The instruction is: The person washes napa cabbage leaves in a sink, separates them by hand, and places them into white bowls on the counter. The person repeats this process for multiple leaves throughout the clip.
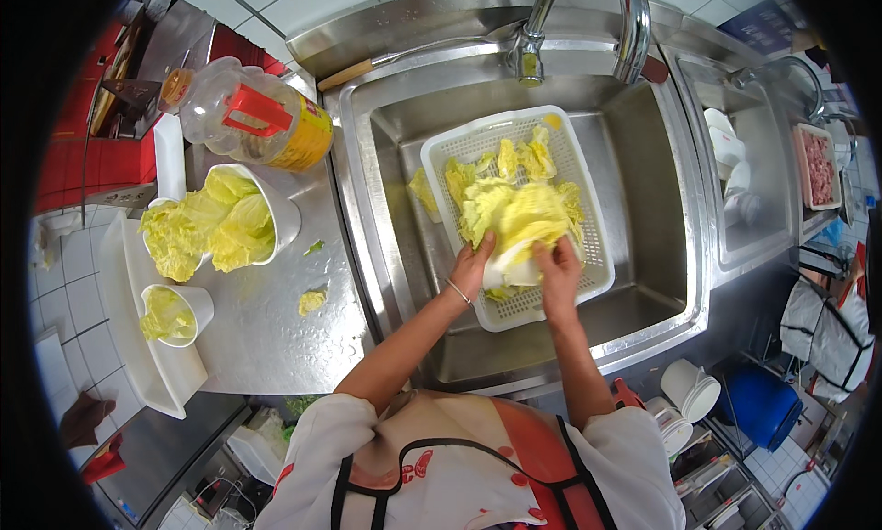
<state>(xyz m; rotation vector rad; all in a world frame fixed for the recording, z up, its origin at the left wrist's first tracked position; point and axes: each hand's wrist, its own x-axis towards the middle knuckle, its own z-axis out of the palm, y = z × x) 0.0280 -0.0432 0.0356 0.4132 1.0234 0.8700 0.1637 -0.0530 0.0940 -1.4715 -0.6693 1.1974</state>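
Observation:
Both hands hold a bunch of napa cabbage leaves [527,216], pale at the base and yellow at the blurred tips. My left hand [473,267], with a bracelet at the wrist, grips its left side. On the right, my right hand [559,272] pinches the white stem end. The bunch is over a white perforated plastic basket [601,254], which sits askew in a stainless steel sink [644,151]. Loose cabbage leaves [541,154] lie in the basket, and another leaf [422,191] shows outside its left rim.
A chrome faucet [529,58] overhangs the sink. On the left counter [275,337] stand a large plastic jug [255,116], a white container of cabbage leaves [286,216] and a smaller one [200,313]. A second sink [765,206] holding white dishes adjoins on the right.

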